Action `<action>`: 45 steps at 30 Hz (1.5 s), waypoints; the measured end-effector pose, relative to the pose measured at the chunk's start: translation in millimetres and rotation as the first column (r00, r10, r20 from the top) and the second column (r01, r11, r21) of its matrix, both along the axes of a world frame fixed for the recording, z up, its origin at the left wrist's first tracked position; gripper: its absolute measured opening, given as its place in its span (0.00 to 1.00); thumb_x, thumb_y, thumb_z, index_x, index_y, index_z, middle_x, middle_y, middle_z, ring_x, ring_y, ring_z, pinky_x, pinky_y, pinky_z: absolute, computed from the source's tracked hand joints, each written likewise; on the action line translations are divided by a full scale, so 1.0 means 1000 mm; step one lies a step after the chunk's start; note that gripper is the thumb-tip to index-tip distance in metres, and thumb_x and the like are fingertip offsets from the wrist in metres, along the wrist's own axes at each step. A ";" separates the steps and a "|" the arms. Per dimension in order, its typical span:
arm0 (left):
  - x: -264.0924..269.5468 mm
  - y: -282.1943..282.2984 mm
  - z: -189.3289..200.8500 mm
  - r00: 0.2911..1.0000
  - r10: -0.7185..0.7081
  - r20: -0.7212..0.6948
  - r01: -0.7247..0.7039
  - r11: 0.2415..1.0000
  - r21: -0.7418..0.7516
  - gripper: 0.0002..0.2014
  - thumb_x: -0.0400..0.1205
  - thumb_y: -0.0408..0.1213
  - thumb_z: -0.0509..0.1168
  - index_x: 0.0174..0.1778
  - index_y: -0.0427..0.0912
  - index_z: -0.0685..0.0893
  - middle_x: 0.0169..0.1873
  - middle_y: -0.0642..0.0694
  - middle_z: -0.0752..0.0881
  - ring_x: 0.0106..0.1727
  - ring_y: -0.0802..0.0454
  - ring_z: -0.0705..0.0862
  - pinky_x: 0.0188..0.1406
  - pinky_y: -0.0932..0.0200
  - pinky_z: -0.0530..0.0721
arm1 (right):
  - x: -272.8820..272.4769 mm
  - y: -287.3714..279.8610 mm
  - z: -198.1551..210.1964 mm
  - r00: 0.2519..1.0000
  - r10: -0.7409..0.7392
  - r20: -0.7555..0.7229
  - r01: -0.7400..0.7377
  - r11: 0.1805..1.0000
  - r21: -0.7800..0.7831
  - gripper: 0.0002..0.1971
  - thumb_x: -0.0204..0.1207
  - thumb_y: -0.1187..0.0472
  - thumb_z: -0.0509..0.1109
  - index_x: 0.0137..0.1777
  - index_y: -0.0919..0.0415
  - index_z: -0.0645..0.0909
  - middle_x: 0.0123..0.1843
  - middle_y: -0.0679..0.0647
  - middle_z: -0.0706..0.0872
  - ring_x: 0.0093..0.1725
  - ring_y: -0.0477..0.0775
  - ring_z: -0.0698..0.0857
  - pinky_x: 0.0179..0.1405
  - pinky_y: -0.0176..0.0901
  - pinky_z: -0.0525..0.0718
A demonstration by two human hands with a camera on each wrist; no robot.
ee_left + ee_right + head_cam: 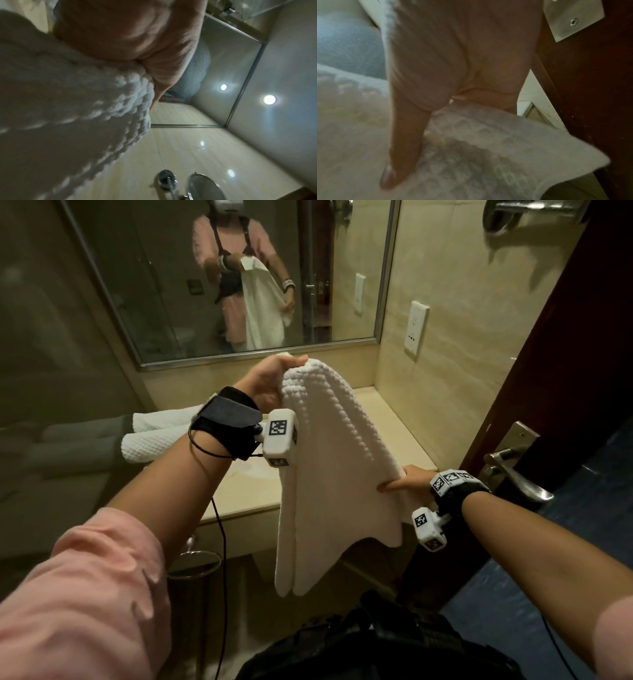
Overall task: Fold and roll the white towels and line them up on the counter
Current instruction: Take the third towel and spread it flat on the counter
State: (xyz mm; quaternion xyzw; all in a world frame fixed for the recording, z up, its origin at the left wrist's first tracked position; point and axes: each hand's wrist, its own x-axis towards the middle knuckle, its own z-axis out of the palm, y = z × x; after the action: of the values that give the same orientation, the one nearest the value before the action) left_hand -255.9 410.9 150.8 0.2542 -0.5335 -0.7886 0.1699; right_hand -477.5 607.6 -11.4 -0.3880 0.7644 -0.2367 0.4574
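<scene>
Above the beige counter [239, 494], where rolled towels [154, 445] lie far left, the white towel [329, 474] is gripped at top by the left hand [270, 385] and pinched at its right edge by the right hand [407, 482]; edges should be matched squarely before folding.

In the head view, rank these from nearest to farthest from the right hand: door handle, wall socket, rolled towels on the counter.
From the right hand:
1. Door handle, just to its right.
2. Wall socket, above on the right wall.
3. Rolled towels, far left on the counter.
</scene>
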 end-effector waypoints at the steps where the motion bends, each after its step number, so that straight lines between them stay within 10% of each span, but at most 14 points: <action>1: 0.007 -0.003 -0.002 0.999 0.003 0.034 -0.002 1.000 -0.024 0.13 0.85 0.39 0.57 0.40 0.38 0.81 0.30 0.44 0.88 0.31 0.50 0.87 0.40 0.57 0.85 | -0.001 0.003 0.001 0.999 0.021 -0.026 -0.020 0.999 0.030 0.17 0.71 0.55 0.78 0.56 0.60 0.83 0.52 0.55 0.90 0.44 0.49 0.88 0.42 0.37 0.86; 5: 0.030 -0.015 -0.010 0.991 0.070 0.113 -0.068 0.997 -0.022 0.13 0.84 0.40 0.56 0.39 0.39 0.80 0.28 0.44 0.87 0.29 0.49 0.87 0.36 0.60 0.86 | -0.008 0.014 0.004 0.972 0.115 -0.206 -0.089 0.987 0.134 0.34 0.58 0.27 0.74 0.41 0.61 0.82 0.37 0.54 0.88 0.36 0.55 0.86 0.39 0.48 0.84; 8: 0.044 -0.022 -0.019 0.982 0.153 0.111 -0.156 0.988 0.020 0.13 0.84 0.40 0.56 0.37 0.40 0.79 0.26 0.45 0.87 0.27 0.49 0.86 0.32 0.61 0.86 | -0.010 0.021 0.013 0.964 -0.002 -0.265 0.006 1.000 0.013 0.24 0.71 0.36 0.70 0.29 0.55 0.73 0.26 0.48 0.76 0.27 0.49 0.73 0.30 0.39 0.70; 13: 0.059 -0.028 -0.034 0.973 0.180 0.148 -0.173 0.983 -0.056 0.13 0.85 0.38 0.55 0.37 0.38 0.78 0.23 0.45 0.86 0.24 0.51 0.86 0.27 0.64 0.85 | -0.026 0.025 0.042 0.942 0.053 -0.331 -0.051 0.999 0.015 0.16 0.71 0.48 0.78 0.50 0.61 0.87 0.44 0.57 0.90 0.44 0.55 0.86 0.44 0.43 0.81; 21: 0.089 -0.049 -0.055 0.977 0.196 0.087 -0.180 0.969 -0.168 0.10 0.84 0.40 0.61 0.45 0.38 0.83 0.32 0.45 0.90 0.32 0.53 0.89 0.34 0.63 0.88 | -0.049 0.034 0.118 0.927 0.160 -0.338 -0.107 0.979 0.171 0.11 0.67 0.56 0.81 0.44 0.63 0.89 0.41 0.59 0.92 0.38 0.52 0.88 0.40 0.45 0.85; 27: 0.096 -0.052 -0.071 0.976 0.217 -0.027 -0.217 0.943 -0.253 0.12 0.83 0.40 0.65 0.56 0.36 0.81 0.43 0.41 0.88 0.39 0.51 0.89 0.41 0.59 0.88 | -0.055 0.030 0.129 0.695 0.049 -0.717 0.148 0.967 0.209 0.29 0.66 0.32 0.73 0.28 0.61 0.80 0.24 0.55 0.81 0.26 0.54 0.77 0.28 0.40 0.70; 39: 0.072 -0.062 -0.073 0.870 0.462 -0.173 -0.493 0.829 -0.263 0.09 0.80 0.40 0.70 0.52 0.40 0.85 0.39 0.46 0.88 0.36 0.55 0.88 0.40 0.60 0.86 | -0.054 0.007 0.132 0.726 -0.221 -0.651 0.265 0.964 -0.031 0.15 0.75 0.60 0.75 0.53 0.73 0.86 0.49 0.67 0.87 0.48 0.62 0.85 0.44 0.44 0.78; 45: 0.065 -0.062 -0.080 0.876 0.446 -0.184 -0.470 0.875 -0.117 0.04 0.83 0.37 0.65 0.44 0.45 0.85 0.34 0.50 0.89 0.35 0.57 0.87 0.39 0.65 0.85 | -0.040 0.003 0.127 0.534 -0.341 -0.774 0.378 0.915 -0.141 0.12 0.79 0.70 0.63 0.57 0.77 0.81 0.56 0.70 0.84 0.60 0.70 0.82 0.50 0.52 0.79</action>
State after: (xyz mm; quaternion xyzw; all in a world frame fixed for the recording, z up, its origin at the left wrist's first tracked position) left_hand -191.3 349.2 70.9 0.2986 -0.5043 -0.6978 0.4119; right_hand -518.0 610.2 115.2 -0.2763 0.9538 -0.1151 0.0262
